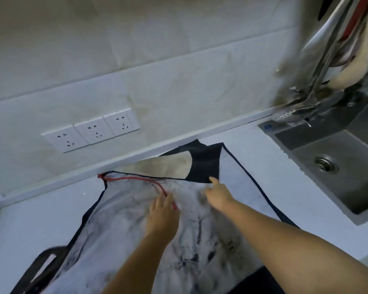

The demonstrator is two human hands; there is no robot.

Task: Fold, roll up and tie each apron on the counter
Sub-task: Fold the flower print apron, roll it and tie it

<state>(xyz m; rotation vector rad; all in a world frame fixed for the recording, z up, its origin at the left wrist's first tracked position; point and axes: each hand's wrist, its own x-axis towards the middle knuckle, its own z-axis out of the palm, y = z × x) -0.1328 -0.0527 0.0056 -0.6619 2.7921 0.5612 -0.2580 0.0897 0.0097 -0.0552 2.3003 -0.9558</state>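
**Head view: apron spread flat, both hands at its top, cord at risk of being folded in**

The head view shows a stained white apron [136, 225] with dark trim lying open on the desk [253, 149]. It runs from the desk's back edge by the wall down to its front edge. Its right border lies close to the sink [331, 172], which is set into the desk's right side. A red cord [134, 178] crosses the apron's top.

The left hand [163, 217] lies on the cloth with its fingertips on the cord. Whether its grip is clamped on the cord or only resting there cannot be told. The right hand [218, 196] has its forefinger stretched onto the apron's top edge and the other fingers curled. The blur hides whether that grip pinches any cloth.

Folding looks barely begun, so the trouble lies ahead:

- **Cord trapped.** If the cord is folded inside, nothing would be left free for the tie.
- **Other cloth caught.** A dark cloth [202, 164] and a cream cloth [164, 166] sit at the back edge, touching the apron's top. A careless fold could drag them in.
- **Strap pulling.** A dark strap [41, 266] trails at the front left corner. Its pull could skew the roll.
- **Edge slipping.** The right border could slide toward the sink.
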